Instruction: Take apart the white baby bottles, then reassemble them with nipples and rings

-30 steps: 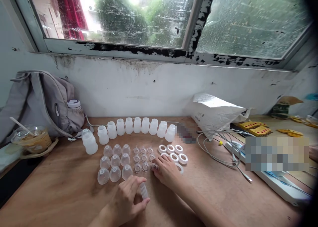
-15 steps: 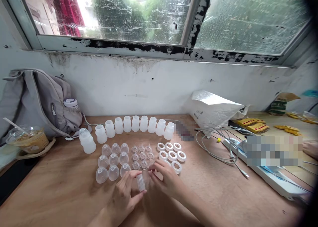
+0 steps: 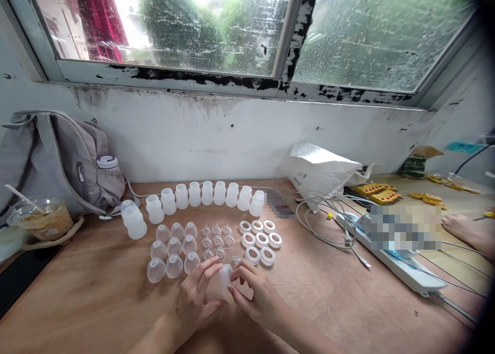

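My left hand [image 3: 200,293] grips a translucent, ribbed screw collar [image 3: 225,274], its index finger at the top and its thumb below. Close on the right, my right hand [image 3: 258,293] has its thumb and fingers pinched at the collar's side. A clear bottle nipple [image 3: 236,261] shows partly at the right fingertips; the fingers hide the rest. Just beyond the hands lie several clear nipples [image 3: 217,242] in rows. To their left sit several clear domed caps [image 3: 175,246], and to their right several white rings [image 3: 261,240].
Frosted bottles [image 3: 207,193] stand in a curve at the back. A backpack [image 3: 58,158] and an iced drink [image 3: 44,220] are at left. A white bag [image 3: 325,173], loose cables [image 3: 309,221] and a power strip [image 3: 402,274] lie at right. Another person's hand [image 3: 460,227] is far right.
The right hand has come back from the nipples to the collar in the left hand, with a nipple at its fingertips. The collar has turned. The view has shifted slightly.
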The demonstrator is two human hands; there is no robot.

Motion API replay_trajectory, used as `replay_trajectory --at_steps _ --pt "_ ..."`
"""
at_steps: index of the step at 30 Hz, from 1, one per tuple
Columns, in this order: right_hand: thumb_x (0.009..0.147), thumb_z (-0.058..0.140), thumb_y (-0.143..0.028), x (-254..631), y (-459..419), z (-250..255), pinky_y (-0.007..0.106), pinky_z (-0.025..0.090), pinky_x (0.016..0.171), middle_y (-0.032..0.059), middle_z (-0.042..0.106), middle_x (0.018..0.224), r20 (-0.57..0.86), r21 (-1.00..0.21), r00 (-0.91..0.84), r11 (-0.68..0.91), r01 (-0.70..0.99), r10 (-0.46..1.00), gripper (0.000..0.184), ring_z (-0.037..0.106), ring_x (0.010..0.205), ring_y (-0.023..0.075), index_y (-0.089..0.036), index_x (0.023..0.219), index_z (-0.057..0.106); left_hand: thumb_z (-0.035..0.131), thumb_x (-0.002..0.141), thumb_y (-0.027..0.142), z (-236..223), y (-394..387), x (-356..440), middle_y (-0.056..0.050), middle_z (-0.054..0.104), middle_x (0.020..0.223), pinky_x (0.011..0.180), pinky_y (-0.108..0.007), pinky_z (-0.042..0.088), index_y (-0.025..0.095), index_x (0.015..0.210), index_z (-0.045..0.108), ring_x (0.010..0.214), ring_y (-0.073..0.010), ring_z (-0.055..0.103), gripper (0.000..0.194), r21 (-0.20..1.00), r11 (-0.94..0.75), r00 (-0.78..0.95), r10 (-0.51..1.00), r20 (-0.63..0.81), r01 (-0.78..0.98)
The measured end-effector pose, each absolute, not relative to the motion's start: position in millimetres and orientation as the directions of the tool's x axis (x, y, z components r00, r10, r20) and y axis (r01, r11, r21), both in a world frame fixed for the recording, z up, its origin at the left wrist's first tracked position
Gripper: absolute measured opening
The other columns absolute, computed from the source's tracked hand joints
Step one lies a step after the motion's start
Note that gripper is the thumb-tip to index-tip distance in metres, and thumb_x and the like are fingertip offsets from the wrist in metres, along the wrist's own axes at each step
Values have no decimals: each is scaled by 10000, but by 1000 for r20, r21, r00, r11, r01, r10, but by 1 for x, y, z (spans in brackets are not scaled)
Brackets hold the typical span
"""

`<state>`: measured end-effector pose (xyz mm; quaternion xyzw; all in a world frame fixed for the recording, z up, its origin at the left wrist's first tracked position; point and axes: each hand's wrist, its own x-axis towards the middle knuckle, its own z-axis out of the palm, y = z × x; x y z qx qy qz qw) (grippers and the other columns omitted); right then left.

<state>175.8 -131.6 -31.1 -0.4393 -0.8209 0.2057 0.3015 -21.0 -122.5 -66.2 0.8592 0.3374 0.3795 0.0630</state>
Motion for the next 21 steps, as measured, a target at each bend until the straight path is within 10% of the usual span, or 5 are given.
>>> replay_trajectory --at_steps 10,21 --pt "823 457 -271 280 -117 -38 288 449 567 52 561 858 368 -378 -40 188 906 929 96 544 570 144 -210 842 528 495 814 144 -60 -129 -18 -75 589 1060 845 -363 504 215 1157 432 989 -207 571 356 465 -702 503 711 491 539" --pt "816 461 -267 282 -108 -49 294 454 592 48 585 843 314 -294 -42 139 946 948 116 601 693 194 -218 822 566 477 796 96 -59 -128 -17 -67 584 1048 849 -349 501 207 1129 450 978 -196 566 352 469 -688 508 726 464 554"
